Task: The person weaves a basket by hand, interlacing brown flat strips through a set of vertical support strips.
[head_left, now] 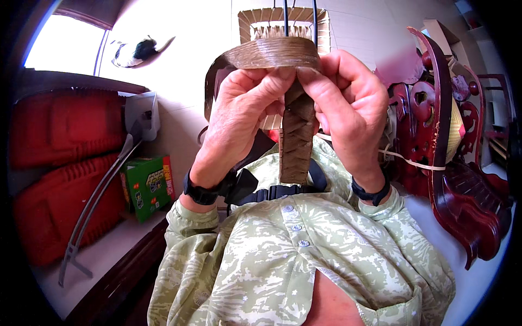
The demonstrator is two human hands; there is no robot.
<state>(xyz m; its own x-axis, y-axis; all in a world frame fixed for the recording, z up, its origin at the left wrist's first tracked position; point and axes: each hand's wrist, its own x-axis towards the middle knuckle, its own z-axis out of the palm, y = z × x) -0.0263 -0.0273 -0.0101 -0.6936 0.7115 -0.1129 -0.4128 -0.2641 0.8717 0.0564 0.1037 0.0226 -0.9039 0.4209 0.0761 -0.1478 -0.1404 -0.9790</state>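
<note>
Bimanual pinch: flat brown strap point(272, 52).
I view left hand point(239, 111) and right hand point(352, 103) clamped on it at the pleated braid point(297, 144).

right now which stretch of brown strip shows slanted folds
The lower stretch, running down from between left hand and right hand: slanted folds cross it, while the looped stretch above has only fine lengthwise lines.

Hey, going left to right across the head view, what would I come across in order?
Red objects, green box, left grip, braid, right grip, carved furniture.
</note>
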